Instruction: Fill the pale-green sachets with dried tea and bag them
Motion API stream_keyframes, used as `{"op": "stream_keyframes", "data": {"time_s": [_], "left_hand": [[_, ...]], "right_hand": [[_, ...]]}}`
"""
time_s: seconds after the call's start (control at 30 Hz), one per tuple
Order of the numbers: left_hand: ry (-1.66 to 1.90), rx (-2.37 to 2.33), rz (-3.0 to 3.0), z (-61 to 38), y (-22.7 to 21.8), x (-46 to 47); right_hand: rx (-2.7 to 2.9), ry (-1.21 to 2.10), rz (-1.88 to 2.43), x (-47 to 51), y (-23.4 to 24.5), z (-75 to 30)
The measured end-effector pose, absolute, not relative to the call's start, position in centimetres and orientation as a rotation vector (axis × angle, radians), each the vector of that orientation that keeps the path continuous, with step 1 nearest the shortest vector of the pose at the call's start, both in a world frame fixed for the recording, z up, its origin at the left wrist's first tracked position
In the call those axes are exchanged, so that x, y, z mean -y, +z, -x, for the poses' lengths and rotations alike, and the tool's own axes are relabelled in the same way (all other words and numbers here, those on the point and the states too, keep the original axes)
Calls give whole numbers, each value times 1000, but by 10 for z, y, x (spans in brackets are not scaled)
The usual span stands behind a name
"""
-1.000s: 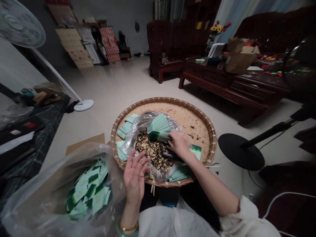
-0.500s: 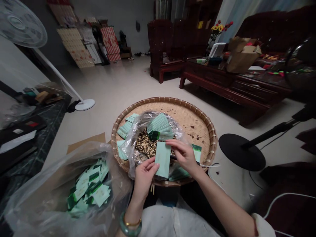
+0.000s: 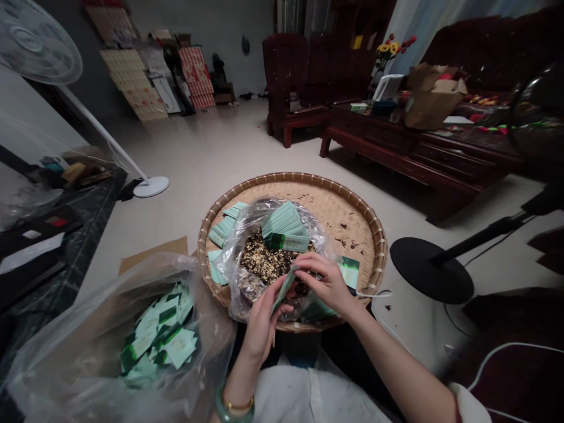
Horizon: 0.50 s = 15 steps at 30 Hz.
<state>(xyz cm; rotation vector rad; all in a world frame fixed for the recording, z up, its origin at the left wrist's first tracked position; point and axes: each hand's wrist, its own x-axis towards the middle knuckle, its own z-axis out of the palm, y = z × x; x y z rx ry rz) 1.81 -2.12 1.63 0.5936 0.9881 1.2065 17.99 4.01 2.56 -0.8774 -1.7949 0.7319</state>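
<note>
Closest in, a left hand wearing a pale jade bangle and a thin gold bracelet, and a right hand, both on a thin mint-green paper packet tilted between them over the tray: left thumb and fingers clamped on its lower end, right fingers together and curled over its upper end. Just beneath, a clear plastic bag slumped open, with a heap of dark and golden dried plant bits still inside, and a bundle of mint-green packets with dark green ends still piled at its far side. Around the bag, a few loose mint-green packets on the round woven bamboo tray, its floor scattered with dark crumbs. At lower left, a large jumble of green-and-white packets already lying in a clear plastic liner over a brown cardboard box flap. Farther off, a black round fan base, a white standing fan, a dark red wooden table bearing a brown cardboard carton, and matching dark wooden chairs.
</note>
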Motion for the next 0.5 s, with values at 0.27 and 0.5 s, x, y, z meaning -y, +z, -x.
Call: {"op": "stream_keyframes", "data": {"time_s": [0.27,0.5], "left_hand": [[1105,-1123,-833,-21,16,23],[1095,-1182,-827,-24,18,25]], "right_hand": [[1838,442,922,-30,22,-167],[1824,323,933,-26,20,-162]]}}
